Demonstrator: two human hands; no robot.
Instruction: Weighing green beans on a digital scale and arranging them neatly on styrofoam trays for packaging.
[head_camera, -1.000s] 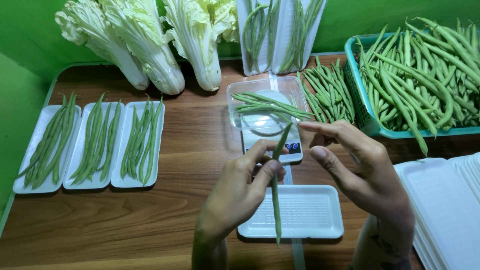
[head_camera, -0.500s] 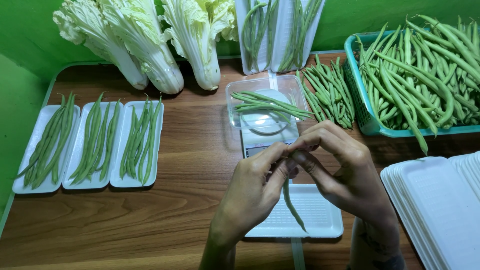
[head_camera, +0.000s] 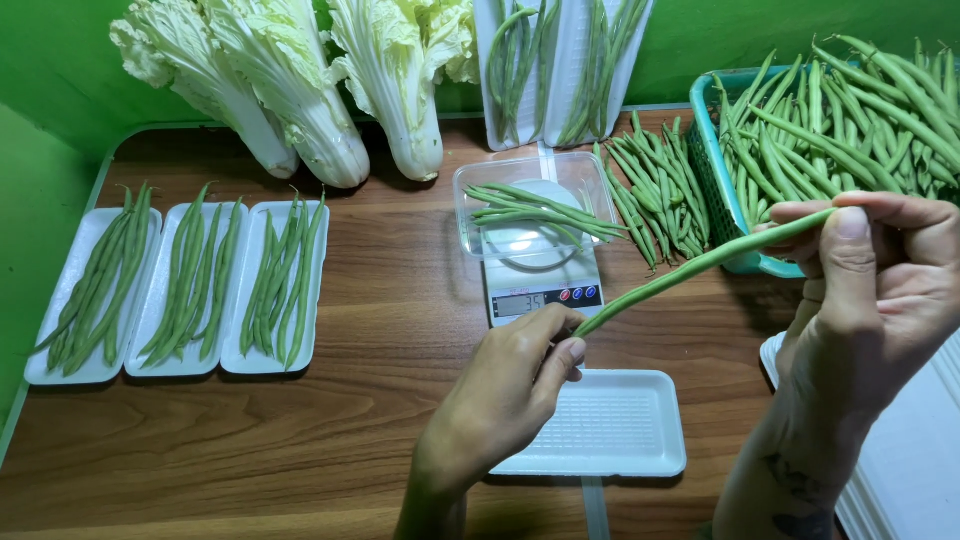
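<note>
Both hands hold one long green bean (head_camera: 700, 265) stretched slantwise above the table. My left hand (head_camera: 510, 385) pinches its lower end just in front of the small kitchen scale (head_camera: 545, 290). My right hand (head_camera: 880, 290) grips its upper end near the green basket (head_camera: 715, 165). An empty white foam tray (head_camera: 610, 425) lies under my left hand. On the scale stands a clear plastic container (head_camera: 470, 195) with several beans in it.
Three white trays of beans (head_camera: 180, 285) lie in a row at the left. Napa cabbages (head_camera: 310, 90) lean against the green back wall beside upright trays of beans (head_camera: 560, 60). Loose beans (head_camera: 660, 190) lie by the basket. A stack of empty trays (head_camera: 920, 470) is at the right.
The hands were close together over the white tray with the bean hanging down. They have drawn apart, the right hand rising to the right, and the bean now spans between them.
</note>
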